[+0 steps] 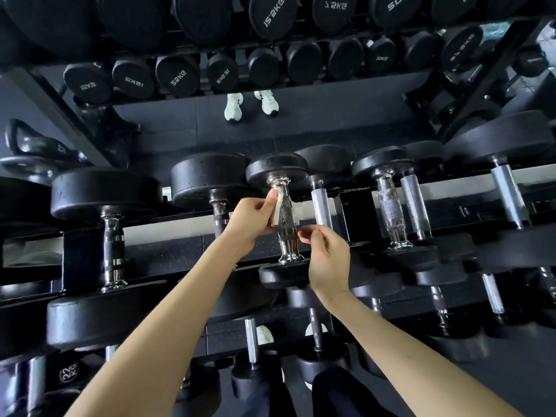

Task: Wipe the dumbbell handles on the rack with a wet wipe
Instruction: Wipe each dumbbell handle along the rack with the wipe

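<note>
While the right hand point(328, 257) sits curled beside it, pinching what I cannot tell, the left hand point(255, 218) pinches the wet wipe point(275, 210) onto the chrome handle point(285, 236) mid-rack point(75, 260); that narrow fold may slip off or miss the far side.

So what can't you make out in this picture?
Head view only.
Wet wipe: mostly covered by the left hand.
Right hand: unclear whether its fingertips pinch anything; they blur beside the handle.
Lowest dumbbells: cut off by the bottom edge.
</note>
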The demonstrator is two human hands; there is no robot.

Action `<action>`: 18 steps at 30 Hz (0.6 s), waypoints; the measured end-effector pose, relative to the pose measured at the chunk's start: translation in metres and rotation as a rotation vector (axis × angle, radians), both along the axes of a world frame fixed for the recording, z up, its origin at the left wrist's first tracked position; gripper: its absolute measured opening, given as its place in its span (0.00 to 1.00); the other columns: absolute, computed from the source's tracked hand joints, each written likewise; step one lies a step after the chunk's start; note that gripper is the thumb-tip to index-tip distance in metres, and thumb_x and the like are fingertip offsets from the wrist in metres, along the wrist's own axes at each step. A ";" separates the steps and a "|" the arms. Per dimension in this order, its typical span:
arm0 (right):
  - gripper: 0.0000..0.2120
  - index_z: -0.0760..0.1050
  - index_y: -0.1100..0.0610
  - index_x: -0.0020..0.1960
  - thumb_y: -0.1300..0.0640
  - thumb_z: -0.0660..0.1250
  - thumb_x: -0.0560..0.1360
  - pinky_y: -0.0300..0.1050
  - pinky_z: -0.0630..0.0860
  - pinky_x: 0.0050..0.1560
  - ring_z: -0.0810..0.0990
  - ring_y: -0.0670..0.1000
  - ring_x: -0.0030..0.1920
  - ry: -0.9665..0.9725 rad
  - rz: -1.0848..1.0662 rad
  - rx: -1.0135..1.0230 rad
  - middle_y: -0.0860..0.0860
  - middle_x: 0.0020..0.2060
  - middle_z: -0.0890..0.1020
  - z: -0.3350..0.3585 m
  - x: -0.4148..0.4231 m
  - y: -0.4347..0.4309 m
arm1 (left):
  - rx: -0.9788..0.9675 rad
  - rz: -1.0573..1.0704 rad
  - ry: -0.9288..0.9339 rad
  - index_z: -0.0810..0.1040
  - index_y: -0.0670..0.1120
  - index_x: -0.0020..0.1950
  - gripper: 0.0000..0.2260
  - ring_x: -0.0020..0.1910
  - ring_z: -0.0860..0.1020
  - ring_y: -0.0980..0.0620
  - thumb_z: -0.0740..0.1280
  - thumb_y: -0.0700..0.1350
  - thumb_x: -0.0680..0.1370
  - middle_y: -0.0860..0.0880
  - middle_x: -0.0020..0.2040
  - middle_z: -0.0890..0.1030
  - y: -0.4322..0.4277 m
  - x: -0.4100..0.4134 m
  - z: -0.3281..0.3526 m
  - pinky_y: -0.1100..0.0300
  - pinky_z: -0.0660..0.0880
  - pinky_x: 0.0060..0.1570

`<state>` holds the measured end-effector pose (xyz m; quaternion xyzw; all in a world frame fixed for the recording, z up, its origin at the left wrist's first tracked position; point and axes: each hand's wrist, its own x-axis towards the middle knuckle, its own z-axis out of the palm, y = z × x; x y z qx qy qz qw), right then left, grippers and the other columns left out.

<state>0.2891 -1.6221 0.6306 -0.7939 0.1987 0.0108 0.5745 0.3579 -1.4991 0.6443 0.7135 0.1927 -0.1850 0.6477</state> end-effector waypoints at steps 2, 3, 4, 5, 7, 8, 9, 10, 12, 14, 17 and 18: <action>0.14 0.79 0.57 0.44 0.62 0.55 0.79 0.55 0.77 0.51 0.81 0.50 0.44 -0.013 0.003 -0.015 0.50 0.39 0.83 0.000 0.001 0.000 | 0.030 -0.021 0.018 0.80 0.40 0.42 0.19 0.35 0.82 0.55 0.59 0.52 0.80 0.48 0.35 0.83 0.000 -0.003 0.001 0.59 0.81 0.42; 0.14 0.79 0.59 0.44 0.62 0.55 0.79 0.57 0.77 0.49 0.81 0.54 0.42 -0.022 0.000 -0.019 0.54 0.38 0.83 0.000 0.001 0.000 | 0.052 -0.047 0.032 0.80 0.39 0.41 0.19 0.34 0.82 0.55 0.59 0.52 0.80 0.47 0.35 0.82 0.001 -0.007 0.001 0.59 0.81 0.41; 0.14 0.79 0.61 0.43 0.62 0.55 0.79 0.59 0.76 0.48 0.80 0.57 0.41 -0.032 -0.002 -0.022 0.57 0.37 0.82 0.001 0.001 0.000 | 0.080 -0.086 0.047 0.80 0.39 0.40 0.20 0.33 0.82 0.54 0.59 0.53 0.80 0.46 0.35 0.83 0.003 -0.012 0.001 0.58 0.81 0.41; 0.14 0.78 0.62 0.42 0.62 0.55 0.79 0.60 0.76 0.47 0.79 0.59 0.40 -0.040 -0.002 -0.023 0.59 0.36 0.82 0.002 0.000 0.000 | 0.124 -0.137 0.059 0.80 0.37 0.40 0.22 0.32 0.82 0.52 0.60 0.54 0.79 0.45 0.34 0.83 0.004 -0.019 0.001 0.57 0.81 0.42; 0.14 0.77 0.61 0.41 0.63 0.55 0.79 0.58 0.76 0.46 0.79 0.58 0.40 -0.044 0.000 -0.024 0.58 0.36 0.82 0.005 0.000 0.000 | 0.259 -0.231 0.046 0.79 0.35 0.37 0.25 0.31 0.78 0.50 0.61 0.57 0.78 0.44 0.32 0.81 0.005 -0.031 0.002 0.56 0.79 0.42; 0.14 0.77 0.60 0.41 0.63 0.55 0.79 0.57 0.76 0.46 0.79 0.56 0.40 -0.044 0.002 -0.027 0.56 0.36 0.82 0.006 0.000 0.000 | 0.328 -0.251 0.028 0.78 0.36 0.34 0.25 0.30 0.76 0.50 0.61 0.57 0.78 0.44 0.30 0.79 0.005 -0.035 0.003 0.58 0.76 0.40; 0.14 0.77 0.58 0.41 0.63 0.55 0.79 0.55 0.76 0.46 0.80 0.55 0.40 -0.039 0.007 -0.029 0.54 0.35 0.82 0.007 0.000 0.000 | 0.375 -0.260 0.008 0.76 0.39 0.31 0.25 0.29 0.74 0.50 0.62 0.56 0.78 0.45 0.28 0.77 0.004 -0.038 0.005 0.60 0.73 0.37; 0.14 0.77 0.57 0.41 0.62 0.55 0.79 0.54 0.76 0.47 0.80 0.53 0.41 -0.030 0.015 -0.033 0.51 0.36 0.82 0.006 0.001 -0.001 | 0.429 -0.276 -0.022 0.73 0.40 0.28 0.24 0.28 0.71 0.50 0.63 0.55 0.78 0.45 0.27 0.74 0.004 -0.040 0.006 0.62 0.71 0.34; 0.14 0.77 0.58 0.42 0.61 0.55 0.80 0.52 0.76 0.47 0.80 0.52 0.41 -0.006 0.040 -0.062 0.51 0.37 0.82 0.006 0.002 -0.001 | 0.622 -0.354 -0.112 0.69 0.43 0.25 0.23 0.23 0.66 0.52 0.65 0.51 0.78 0.48 0.23 0.67 0.000 -0.043 0.012 0.68 0.63 0.26; 0.14 0.77 0.61 0.42 0.59 0.55 0.79 0.52 0.74 0.44 0.79 0.55 0.39 -0.008 0.110 -0.148 0.55 0.36 0.81 0.010 0.004 -0.004 | 0.737 -0.413 -0.158 0.67 0.44 0.23 0.24 0.21 0.61 0.54 0.65 0.49 0.78 0.50 0.21 0.63 -0.003 -0.047 0.018 0.66 0.60 0.21; 0.12 0.78 0.61 0.49 0.57 0.57 0.80 0.49 0.73 0.46 0.78 0.54 0.40 -0.038 0.234 -0.177 0.55 0.37 0.81 0.024 0.012 -0.009 | 0.756 -0.489 -0.147 0.66 0.46 0.23 0.24 0.22 0.60 0.55 0.67 0.52 0.77 0.51 0.21 0.62 0.004 -0.045 0.031 0.65 0.59 0.21; 0.11 0.78 0.61 0.51 0.56 0.59 0.79 0.48 0.73 0.47 0.77 0.53 0.40 -0.018 0.262 -0.142 0.54 0.37 0.81 0.028 0.019 -0.011 | 0.746 -0.496 -0.145 0.67 0.46 0.23 0.23 0.23 0.61 0.54 0.68 0.52 0.76 0.51 0.22 0.63 0.010 -0.043 0.036 0.65 0.57 0.23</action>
